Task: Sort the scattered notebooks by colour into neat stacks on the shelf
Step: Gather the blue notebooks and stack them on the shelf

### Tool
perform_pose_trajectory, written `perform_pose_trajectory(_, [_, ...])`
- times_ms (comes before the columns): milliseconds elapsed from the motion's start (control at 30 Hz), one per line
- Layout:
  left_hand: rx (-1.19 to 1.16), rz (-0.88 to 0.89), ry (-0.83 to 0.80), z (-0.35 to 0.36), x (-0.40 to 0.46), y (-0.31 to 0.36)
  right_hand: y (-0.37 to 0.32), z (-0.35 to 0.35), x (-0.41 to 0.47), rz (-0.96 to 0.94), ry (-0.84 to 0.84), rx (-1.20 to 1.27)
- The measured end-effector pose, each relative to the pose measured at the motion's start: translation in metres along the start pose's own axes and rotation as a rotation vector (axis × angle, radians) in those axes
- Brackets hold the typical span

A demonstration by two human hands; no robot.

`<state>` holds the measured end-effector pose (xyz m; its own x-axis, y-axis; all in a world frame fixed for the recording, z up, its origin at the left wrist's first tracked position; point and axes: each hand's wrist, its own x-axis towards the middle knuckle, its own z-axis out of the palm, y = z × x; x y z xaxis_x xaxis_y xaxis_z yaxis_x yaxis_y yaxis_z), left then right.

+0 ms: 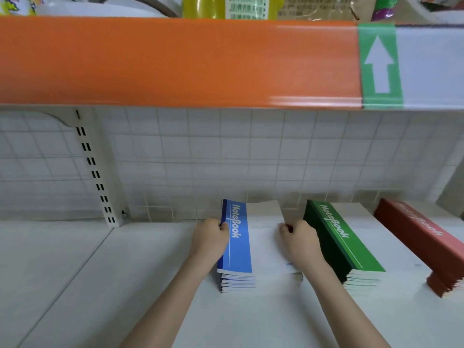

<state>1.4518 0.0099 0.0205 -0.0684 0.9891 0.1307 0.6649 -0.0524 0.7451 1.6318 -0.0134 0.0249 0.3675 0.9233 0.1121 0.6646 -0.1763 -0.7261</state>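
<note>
Three stacks of thin paper notebooks lie side by side on the white metal shelf, near the tiled back wall. The stack of blue-spined notebooks sits in the middle of the view; its top cover is white with a bright blue band along the left edge carrying white "NoteBook" lettering, and the near edges of the books below line up fairly evenly. Just right of it, apart by a narrow gap, stands the stack of green-spined notebooks with the same lettering, and further right the stack of red-spined notebooks.

The left hand is curled against the left side of the blue stack, fingers wrapped over the spine edge of the top books near the far end. The right hand is curled on the right side of the same stack, thumb and fingers pinching the top cover's edge, so both hands clamp the blue stack between them.

The red stack is cut off by the right border and its lettering is blurred. The right near corner of the blue stack is smeared and hard to read. Above, an orange shelf-edge strip with a green arrow label hides most of the upper shelf, where only the bottoms of a yellow bottle and some packages show.
</note>
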Motion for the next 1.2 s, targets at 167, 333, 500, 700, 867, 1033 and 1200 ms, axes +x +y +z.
perform_pose_trajectory(167, [-0.009, 0.026, -0.033, 0.000, 0.003, -0.002, 0.002, -0.001, 0.000, -0.013, -0.013, 0.019])
perform_pose_trajectory(333, [-0.022, 0.028, -0.034, 0.002, 0.005, -0.004, 0.008, 0.001, 0.004, -0.070, 0.014, -0.013])
perform_pose_trajectory(500, [-0.065, 0.013, -0.003, 0.007, 0.003, -0.006, 0.015, 0.002, 0.007, -0.073, 0.009, 0.103])
perform_pose_trajectory(700, [-0.467, -0.183, -0.106, 0.007, 0.003, -0.006, 0.017, 0.005, 0.002, 0.222, -0.228, 0.610])
perform_pose_trajectory(867, [-0.896, -0.433, -0.266, 0.010, -0.002, -0.002, 0.018, 0.009, 0.005, 0.389, -0.359, 0.745])
perform_pose_trajectory(1033, [-0.899, -0.473, -0.289, 0.020, -0.004, 0.001, 0.015, 0.001, 0.009, 0.427, -0.391, 0.827])
perform_pose_trajectory(1200, [-0.872, -0.467, -0.286, 0.023, -0.002, 0.002, 0.012, 0.001, 0.010, 0.389, -0.406, 0.821])
